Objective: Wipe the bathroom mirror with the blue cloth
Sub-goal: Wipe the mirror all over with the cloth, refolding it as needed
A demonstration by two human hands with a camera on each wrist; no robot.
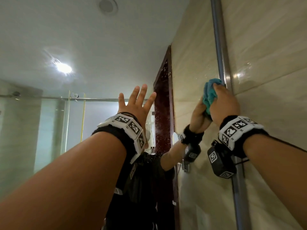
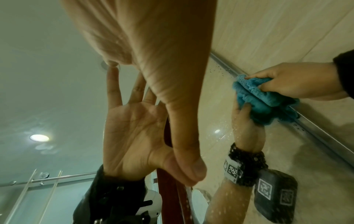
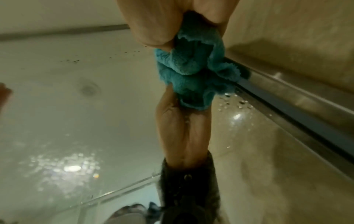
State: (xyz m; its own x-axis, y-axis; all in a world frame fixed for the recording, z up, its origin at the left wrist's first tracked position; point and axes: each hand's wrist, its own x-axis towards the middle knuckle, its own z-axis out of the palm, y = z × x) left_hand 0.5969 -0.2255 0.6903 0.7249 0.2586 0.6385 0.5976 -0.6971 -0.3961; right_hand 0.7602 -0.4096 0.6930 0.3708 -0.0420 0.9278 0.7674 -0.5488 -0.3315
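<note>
**Both arms raised at the mirror's right edge**

The right hand [image 1: 224, 102] is lifted above head height, its fingers curled round the bunched blue cloth [image 1: 209, 95] and pressing it against the mirror [image 1: 191, 67] right beside the metal frame strip [image 1: 220, 47]. The left hand [image 1: 136, 102] is raised alongside, well apart from the cloth, fingers straight and spread, holding nothing; its palm faces the glass.

The head view shows both forearms, each carrying a white wristband with black-and-white square markers [image 1: 131, 128], and the tiled wall [image 1: 265, 47] to the right of the frame. The left wrist view alone shows the left hand's fingertips meeting their own reflection, so the hand touches the glass, and it shows the cloth [image 2: 258, 97] lying across the frame strip. The right wrist view alone shows water droplets [image 3: 235, 103] on the glass just beside the cloth [image 3: 191, 72], and small dark specks higher up.

No brand or readable writing shows; the markers are patterns only.
</note>
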